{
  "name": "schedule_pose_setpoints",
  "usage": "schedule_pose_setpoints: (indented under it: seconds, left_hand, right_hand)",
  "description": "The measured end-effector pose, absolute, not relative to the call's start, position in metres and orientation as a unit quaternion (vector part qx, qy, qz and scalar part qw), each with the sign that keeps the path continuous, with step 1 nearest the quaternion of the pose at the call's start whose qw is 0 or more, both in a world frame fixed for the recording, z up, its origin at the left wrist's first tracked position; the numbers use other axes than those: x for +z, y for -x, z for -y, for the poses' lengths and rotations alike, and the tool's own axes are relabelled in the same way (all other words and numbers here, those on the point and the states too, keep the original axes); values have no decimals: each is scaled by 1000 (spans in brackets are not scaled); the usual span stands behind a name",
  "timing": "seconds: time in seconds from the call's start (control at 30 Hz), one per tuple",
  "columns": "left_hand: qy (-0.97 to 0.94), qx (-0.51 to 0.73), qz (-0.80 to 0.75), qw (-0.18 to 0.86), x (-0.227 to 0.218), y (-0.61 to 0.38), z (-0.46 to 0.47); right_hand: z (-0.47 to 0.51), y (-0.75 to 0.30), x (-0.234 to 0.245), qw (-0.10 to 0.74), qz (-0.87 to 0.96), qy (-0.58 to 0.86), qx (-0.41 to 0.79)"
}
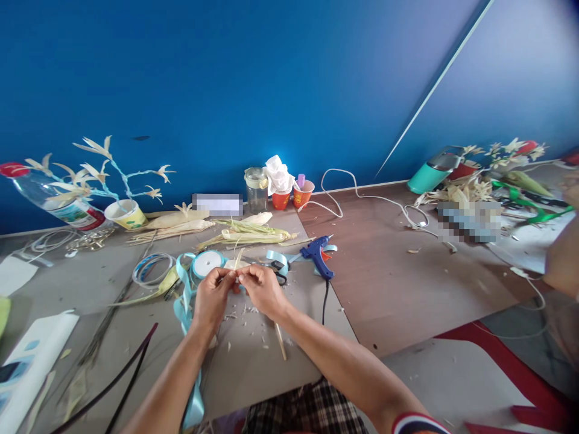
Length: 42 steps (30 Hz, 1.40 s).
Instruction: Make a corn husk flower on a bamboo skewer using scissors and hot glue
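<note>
My left hand (pixel 213 295) and my right hand (pixel 266 292) meet over the table, fingertips pinched together. Between them a pale corn husk piece (pixel 239 258) sticks up; its lower part is hidden by my fingers. Just behind my left hand lies a white spool of light blue ribbon (pixel 208 263), and a loose blue ribbon (pixel 182 310) trails down past my left wrist. Scissors (pixel 281 278) lie partly covered beyond my right hand. To the right of them rests a blue hot glue gun (pixel 319 256). Small pale scraps (pixel 246 319) are scattered beneath my hands.
Corn husks (pixel 248 233) lie along the back. A paper cup (pixel 125 214) with husk flowers, a tilted plastic bottle (pixel 76 208), a glass jar (pixel 257 190) and red cups (pixel 281 199) stand by the wall. A white cable (pixel 384 199) crosses the right. Another person's arm (pixel 563 253) shows far right.
</note>
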<state>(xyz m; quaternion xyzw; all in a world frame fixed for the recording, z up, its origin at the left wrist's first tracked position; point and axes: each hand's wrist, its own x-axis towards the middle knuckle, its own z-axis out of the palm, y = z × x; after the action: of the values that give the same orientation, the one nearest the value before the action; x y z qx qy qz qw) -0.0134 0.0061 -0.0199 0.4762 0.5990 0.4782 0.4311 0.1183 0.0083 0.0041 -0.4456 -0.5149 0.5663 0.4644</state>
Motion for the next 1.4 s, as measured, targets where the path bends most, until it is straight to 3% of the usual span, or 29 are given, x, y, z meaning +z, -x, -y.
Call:
schedule_pose_setpoints:
  seconds: [0.27, 0.87, 1.4]
  left_hand:
    - [-510, 451, -588, 435, -11, 7, -3]
    - [-600, 379, -540, 453, -3, 2, 2]
    - [-602, 391, -502, 483, -6, 7, 4]
  right_hand:
    - [-13, -124, -1, 456, 548, 515, 476]
    - [-33, -140, 7, 495, 322, 454, 667]
    - [-37, -134, -10, 437, 219, 413, 768]
